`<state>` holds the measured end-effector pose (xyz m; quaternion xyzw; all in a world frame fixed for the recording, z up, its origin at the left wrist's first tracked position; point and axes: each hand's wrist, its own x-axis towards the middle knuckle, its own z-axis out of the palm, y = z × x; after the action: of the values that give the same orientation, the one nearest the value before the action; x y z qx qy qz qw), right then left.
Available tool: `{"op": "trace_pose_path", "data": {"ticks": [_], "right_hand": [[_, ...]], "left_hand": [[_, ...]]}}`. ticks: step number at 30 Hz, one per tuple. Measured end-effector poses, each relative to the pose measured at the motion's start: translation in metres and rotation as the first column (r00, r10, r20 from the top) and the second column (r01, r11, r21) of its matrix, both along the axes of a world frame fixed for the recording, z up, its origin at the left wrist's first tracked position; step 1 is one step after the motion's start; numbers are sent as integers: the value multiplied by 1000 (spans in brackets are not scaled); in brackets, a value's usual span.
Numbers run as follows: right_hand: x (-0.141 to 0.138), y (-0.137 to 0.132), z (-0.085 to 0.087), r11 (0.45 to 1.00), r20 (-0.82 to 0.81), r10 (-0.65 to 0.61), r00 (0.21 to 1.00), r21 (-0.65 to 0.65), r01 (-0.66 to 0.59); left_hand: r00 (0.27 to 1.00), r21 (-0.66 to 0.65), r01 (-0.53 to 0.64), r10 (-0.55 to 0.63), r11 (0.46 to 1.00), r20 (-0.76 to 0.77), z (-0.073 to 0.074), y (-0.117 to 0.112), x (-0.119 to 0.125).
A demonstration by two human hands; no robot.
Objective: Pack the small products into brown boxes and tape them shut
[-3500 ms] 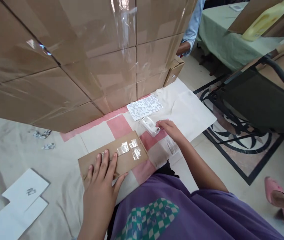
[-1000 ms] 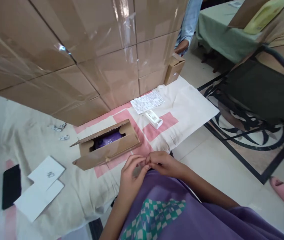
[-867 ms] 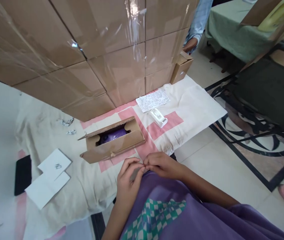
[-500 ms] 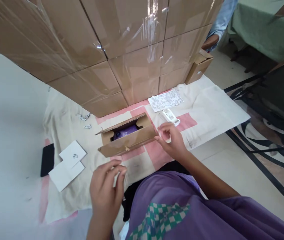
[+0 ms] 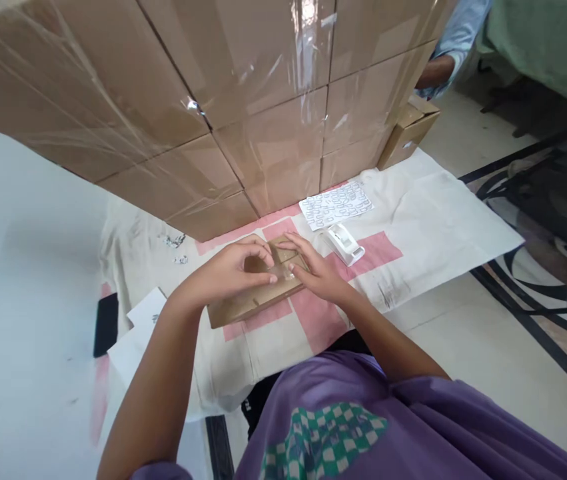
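A small brown cardboard box (image 5: 243, 308) lies closed on the pink-and-white cloth (image 5: 438, 223) in front of me. My left hand (image 5: 226, 272) curls over its top from the left, fingertips pinched at the box's middle. From the right, my right hand (image 5: 316, 272) rests on the same top, thumb and forefinger meeting the left fingers. A short strip of clear tape (image 5: 283, 268) glints between the two sets of fingertips, against the lid. A white tape dispenser (image 5: 344, 244) sits just right of my right hand.
A wall of large taped cartons (image 5: 263, 100) stands close behind. Also here are a printed sticker sheet (image 5: 336, 204), a small carton (image 5: 408, 133), another person's hand (image 5: 436, 70), a black phone (image 5: 106, 325), white cards (image 5: 144, 313) and paper scraps (image 5: 176, 240).
The box, open half a second ago with something purple showing inside, is now closed. Both hands have moved from my lap onto its top, with the tape between them.
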<state>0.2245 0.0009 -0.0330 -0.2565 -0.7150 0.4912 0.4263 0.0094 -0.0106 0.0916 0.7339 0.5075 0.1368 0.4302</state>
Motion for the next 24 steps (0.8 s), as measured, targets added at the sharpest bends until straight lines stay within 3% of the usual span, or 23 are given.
{"op": "trace_pose_path", "data": {"ticks": [5, 8, 12, 15, 20, 24], "right_hand": [[-1, -1, -7, 997, -71, -7, 997, -73, 1], [-2, 0, -9, 997, -98, -15, 995, -71, 8], [-1, -1, -6, 998, -55, -20, 998, -68, 16], [-1, -2, -4, 998, -39, -20, 999, -55, 18], [0, -3, -7, 998, -47, -36, 998, -50, 33], [-1, -4, -9, 998, -59, -44, 997, -46, 41]], "left_hand": [[999, -10, -34, 34, 999, -2, -13, 11, 9], [994, -30, -41, 44, 999, 99, -5, 7, 8], [986, -165, 60, -33, 984, 162, 11, 4, 6], [996, -166, 48, -35, 985, 80, 6, 9, 11], [987, -15, -74, 71, 997, -146, -21, 17, 22], [931, 125, -130, 165, 984, -326, -26, 11, 29]]}}
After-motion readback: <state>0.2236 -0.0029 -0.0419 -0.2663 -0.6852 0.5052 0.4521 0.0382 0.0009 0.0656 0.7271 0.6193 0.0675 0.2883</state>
